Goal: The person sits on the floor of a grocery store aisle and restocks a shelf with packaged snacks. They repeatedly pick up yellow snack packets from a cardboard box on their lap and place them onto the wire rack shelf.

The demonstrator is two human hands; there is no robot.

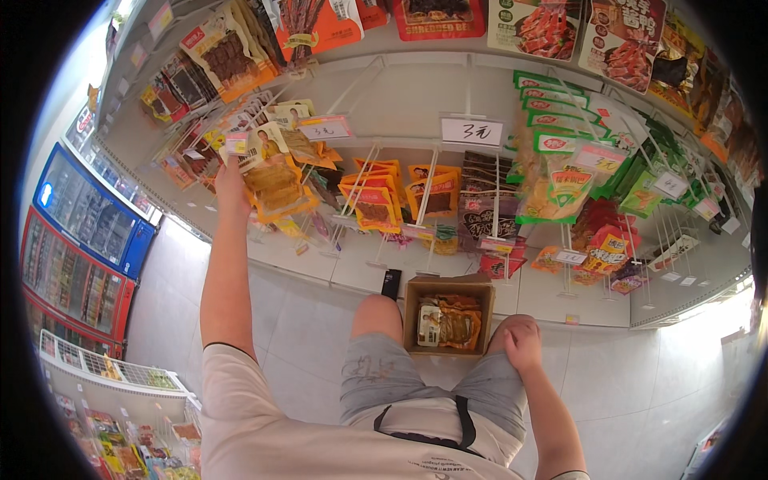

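Snack packet (280,180) at white shelving (412,84), pale tiled floor (300,316), coolers (88,220) far left.

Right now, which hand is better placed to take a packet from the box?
Probably the right: the right hand seems empty and rests low, close to the cardboard box and its packets. The left hand is raised at the display shelving, beside a yellow packet.

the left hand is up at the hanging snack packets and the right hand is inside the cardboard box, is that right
Not quite: in the head view, the right hand rests on the right knee, not inside the cardboard box. The left hand is up at the hanging snack packets, as you say.
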